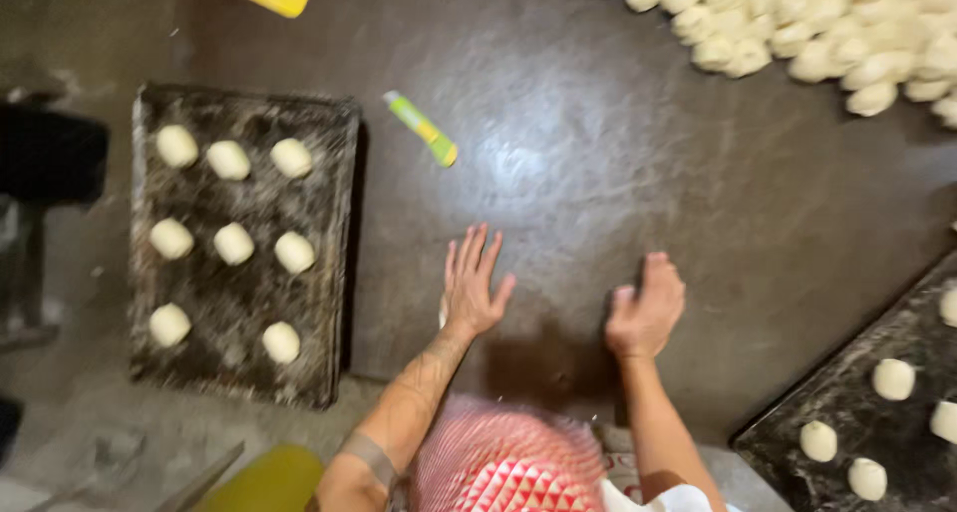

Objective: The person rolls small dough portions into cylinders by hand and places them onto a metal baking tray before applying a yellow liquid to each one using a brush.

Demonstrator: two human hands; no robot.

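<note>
Head view looks straight down on a dark worktable [618, 173] where both bare hands press at the near edge. Left hand [472, 288] lies flat, fingers spread and pointing away from the body; a sliver of pale dough ball [442, 313] shows under the heel of its palm, on the thumbless side, so the piece sits beneath the hand, too hidden to give any long axis. Right hand [646, 311] is cupped, fingers curled down onto the table; whether it covers a piece I cannot tell.

To the left, just beside the left hand, a floured baking tray [339, 273] runs its long axis away from the body and carries eight dough balls in rows of three, with the nearest row's middle spot bare. Left hand is nearer this tray. A second tray [788, 412] sits at the right, near the right hand. A heap of dough pieces [817, 33] lies far right; a green-yellow tube [423, 128] lies slantwise ahead.
</note>
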